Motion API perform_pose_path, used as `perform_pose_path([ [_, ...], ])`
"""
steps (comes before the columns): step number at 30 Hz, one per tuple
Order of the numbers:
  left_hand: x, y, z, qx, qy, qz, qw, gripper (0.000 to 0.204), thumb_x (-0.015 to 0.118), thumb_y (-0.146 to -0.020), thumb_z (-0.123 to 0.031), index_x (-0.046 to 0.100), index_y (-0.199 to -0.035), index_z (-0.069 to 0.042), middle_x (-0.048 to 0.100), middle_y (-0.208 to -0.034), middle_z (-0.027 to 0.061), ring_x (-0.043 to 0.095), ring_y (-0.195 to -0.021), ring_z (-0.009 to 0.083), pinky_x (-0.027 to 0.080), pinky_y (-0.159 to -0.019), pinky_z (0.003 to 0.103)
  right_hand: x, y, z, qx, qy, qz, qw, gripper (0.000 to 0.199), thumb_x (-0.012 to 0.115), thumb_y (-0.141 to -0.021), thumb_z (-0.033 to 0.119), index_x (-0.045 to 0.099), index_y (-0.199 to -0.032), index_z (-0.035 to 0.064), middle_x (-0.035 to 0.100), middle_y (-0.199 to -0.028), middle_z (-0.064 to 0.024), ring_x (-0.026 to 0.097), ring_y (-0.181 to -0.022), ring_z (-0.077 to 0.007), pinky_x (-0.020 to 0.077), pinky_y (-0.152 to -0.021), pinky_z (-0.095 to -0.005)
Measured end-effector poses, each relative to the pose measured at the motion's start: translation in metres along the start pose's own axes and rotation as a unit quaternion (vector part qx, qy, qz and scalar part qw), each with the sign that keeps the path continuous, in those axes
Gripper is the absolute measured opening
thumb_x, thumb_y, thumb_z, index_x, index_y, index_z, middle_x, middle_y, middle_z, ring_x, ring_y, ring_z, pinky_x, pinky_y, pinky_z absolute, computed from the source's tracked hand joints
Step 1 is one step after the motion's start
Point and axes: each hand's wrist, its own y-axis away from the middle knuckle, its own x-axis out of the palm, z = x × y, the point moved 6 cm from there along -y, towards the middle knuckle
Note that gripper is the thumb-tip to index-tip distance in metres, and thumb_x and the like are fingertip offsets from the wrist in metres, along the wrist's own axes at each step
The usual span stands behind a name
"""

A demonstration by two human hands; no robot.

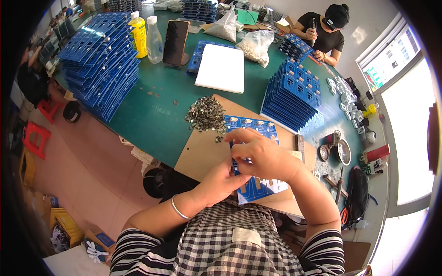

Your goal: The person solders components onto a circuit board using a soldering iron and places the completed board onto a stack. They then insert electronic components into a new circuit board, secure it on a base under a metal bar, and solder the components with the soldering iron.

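Pressing down on a blue circuit panel [258, 186], both hands meet over its middle: the right hand [264, 156] lies on top with fingers curled, its grip pinched on something too small to make out, while the left hand [221, 179] braces the panel's near edge, grip clenched against it. The panel is thin, flat and glossy, with rows of small pale sockets, and it rests on a brown board [202, 147] directly under the grip. Such a stiff sheet could slide on that smooth board, and a tiny part might slip from the fingertips and be lost. Just beyond the grip sits a loose heap of small metal pieces [206, 114], dull and angular; a careless sweep would scatter them across the green table [156, 110]. Farther out stand tall stacks of blue panels [292, 94].
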Motion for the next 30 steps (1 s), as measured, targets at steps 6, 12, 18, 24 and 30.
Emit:
perform_pose_path([
  [6, 0.001, -0.001, -0.001, 0.000, -0.003, -0.003, 1.000, 0.044, 0.057, -0.099, -0.006, 0.038, -0.138, -0.001, 0.051, -0.128, 0.0079, 0.054, -0.118, 0.0141, 0.052, -0.096, 0.030, -0.001, 0.003, -0.003, 0.016, -0.010, -0.002, 1.000, 0.012, 0.066, -0.075, 0.002, 0.066, -0.088, 0.0016, 0.059, -0.120, -0.0124, 0.059, -0.110, -0.0334, 0.0530, -0.084, -0.0411],
  [12, 0.003, -0.002, -0.001, -0.008, -0.002, -0.004, 1.000, 0.045, 0.057, -0.099, -0.006, 0.037, -0.139, -0.001, 0.050, -0.129, 0.0086, 0.052, -0.121, 0.0158, 0.050, -0.100, 0.033, -0.001, 0.003, 0.000, -0.013, 0.019, -0.005, 1.000, 0.015, 0.066, -0.075, 0.002, 0.066, -0.090, 0.0023, 0.059, -0.119, -0.0123, 0.059, -0.111, -0.0336, 0.0535, -0.082, -0.0417],
  [18, 0.002, -0.002, 0.000, -0.006, -0.013, -0.012, 1.000, 0.042, 0.056, -0.099, -0.004, 0.039, -0.136, -0.002, 0.051, -0.128, 0.0084, 0.053, -0.120, 0.0158, 0.049, -0.101, 0.033, 0.000, 0.005, 0.001, -0.020, 0.040, -0.016, 0.999, 0.016, 0.067, -0.074, 0.002, 0.066, -0.090, 0.0034, 0.060, -0.118, -0.0125, 0.059, -0.110, -0.0341, 0.0531, -0.082, -0.0415],
  [24, 0.003, -0.003, -0.005, 0.033, 0.005, -0.018, 0.999, 0.038, 0.059, -0.096, -0.006, 0.043, -0.131, -0.003, 0.058, -0.111, 0.0054, 0.060, -0.095, 0.0097, 0.052, -0.076, 0.026, -0.006, 0.008, 0.018, -0.047, 0.106, -0.040, 0.992, 0.016, 0.070, -0.076, 0.004, 0.065, -0.091, 0.0048, 0.060, -0.117, -0.0124, 0.060, -0.106, -0.0335, 0.0515, -0.086, -0.0412],
  [30, -0.003, 0.002, -0.002, -0.003, 0.063, -0.002, 0.998, 0.050, 0.060, -0.095, -0.007, 0.039, -0.140, -0.004, 0.058, -0.125, 0.0073, 0.060, -0.113, 0.0136, 0.054, -0.093, 0.032, -0.038, 0.063, 0.010, 0.064, 0.134, -0.147, 0.978, 0.027, 0.073, -0.079, 0.005, 0.067, -0.105, 0.0064, 0.061, -0.120, -0.0125, 0.061, -0.107, -0.0327, 0.0509, -0.089, -0.0415],
])
